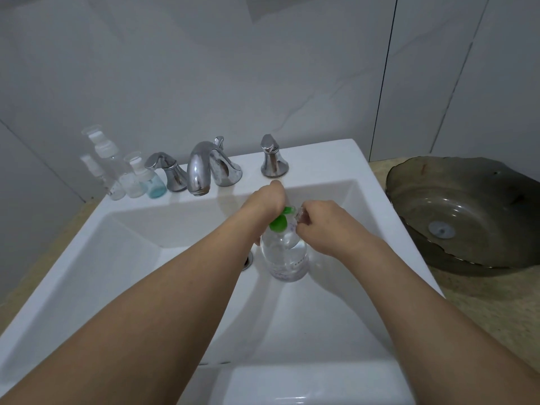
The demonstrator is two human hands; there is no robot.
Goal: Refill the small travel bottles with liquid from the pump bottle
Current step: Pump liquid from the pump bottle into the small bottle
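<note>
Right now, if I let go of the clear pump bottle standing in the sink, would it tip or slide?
The pump bottle probably tips fairly easily: it is tall, and its green pump head sits high. The sink basin looks glossy and sloped, so the bottle may slide. It seems to hold clear liquid, which may steady it. Both hands are on it now.

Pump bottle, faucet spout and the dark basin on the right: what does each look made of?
Pump bottle: clear, probably plastic; the sink shows through its body, and the pump head is opaque green. Faucet spout: polished metal, likely chrome-plated, given its mirror-like reflections. Dark basin: smoky translucent glass by the look, glossy with bright highlights and a wavy rim; tinted acrylic cannot be ruled out.
</note>
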